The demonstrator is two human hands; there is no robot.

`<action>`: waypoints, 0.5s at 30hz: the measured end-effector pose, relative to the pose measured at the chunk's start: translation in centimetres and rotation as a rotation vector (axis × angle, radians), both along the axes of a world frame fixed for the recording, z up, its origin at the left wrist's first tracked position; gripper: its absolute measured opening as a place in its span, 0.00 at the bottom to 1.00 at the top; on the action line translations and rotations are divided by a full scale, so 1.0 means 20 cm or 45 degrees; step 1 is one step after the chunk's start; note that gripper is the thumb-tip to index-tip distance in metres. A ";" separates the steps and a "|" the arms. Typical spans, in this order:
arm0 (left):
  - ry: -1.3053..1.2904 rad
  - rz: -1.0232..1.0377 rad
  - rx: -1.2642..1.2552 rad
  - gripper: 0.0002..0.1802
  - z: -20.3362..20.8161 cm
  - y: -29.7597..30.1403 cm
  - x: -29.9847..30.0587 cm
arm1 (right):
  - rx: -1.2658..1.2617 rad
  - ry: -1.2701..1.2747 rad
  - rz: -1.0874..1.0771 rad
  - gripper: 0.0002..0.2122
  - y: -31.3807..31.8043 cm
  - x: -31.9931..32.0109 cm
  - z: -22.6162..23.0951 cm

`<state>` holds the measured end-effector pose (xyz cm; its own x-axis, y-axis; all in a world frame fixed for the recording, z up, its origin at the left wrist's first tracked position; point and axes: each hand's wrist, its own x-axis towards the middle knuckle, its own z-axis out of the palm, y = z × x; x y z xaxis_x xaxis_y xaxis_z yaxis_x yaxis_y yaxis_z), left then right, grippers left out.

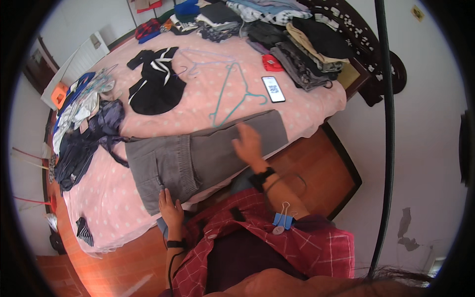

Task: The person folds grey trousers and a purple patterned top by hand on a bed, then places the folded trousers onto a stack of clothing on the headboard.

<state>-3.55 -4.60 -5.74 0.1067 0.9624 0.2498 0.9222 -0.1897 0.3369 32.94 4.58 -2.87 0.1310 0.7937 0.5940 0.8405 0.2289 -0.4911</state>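
A pair of grey trousers [217, 153] lies folded lengthwise along the near edge of the bed, with its elastic waistband section [187, 163] toward the left half. My left hand [170, 208] rests at the lower edge of the trousers near a pocket seam, fingers stretched out. Over the leg part is my right hand [248, 143], slightly blurred, its fingers apart and nothing held in them. Whether the right palm presses on the cloth I cannot tell.
The bed has a pink dotted cover [104, 208]. Beyond the trousers lie a teal hanger [242, 99], a phone [273, 89] and a black garment [157, 89]. Folded clothes [307, 49] are stacked at the back right; rumpled clothes [89, 133] lie left. A black cable [388, 123] hangs at right.
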 end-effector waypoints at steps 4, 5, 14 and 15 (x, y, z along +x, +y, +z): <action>-0.178 -0.315 0.126 0.33 0.20 0.09 0.34 | -0.266 0.150 -0.714 0.40 -0.27 0.65 -0.14; -0.174 -0.359 0.118 0.34 0.21 0.15 0.42 | -0.289 0.239 -0.651 0.40 -0.27 0.73 -0.15; 0.298 -0.275 0.006 0.33 -0.07 0.46 0.69 | -0.525 0.673 -0.229 0.37 0.11 0.84 -0.42; 0.240 -0.296 0.015 0.33 -0.07 0.49 0.72 | -0.491 0.828 -0.182 0.36 0.10 0.86 -0.43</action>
<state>10.93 5.20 -7.23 0.3697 0.9038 0.2155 0.8995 -0.4062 0.1607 50.16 6.50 -11.46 0.4761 0.8781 0.0475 0.3641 -0.1477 -0.9196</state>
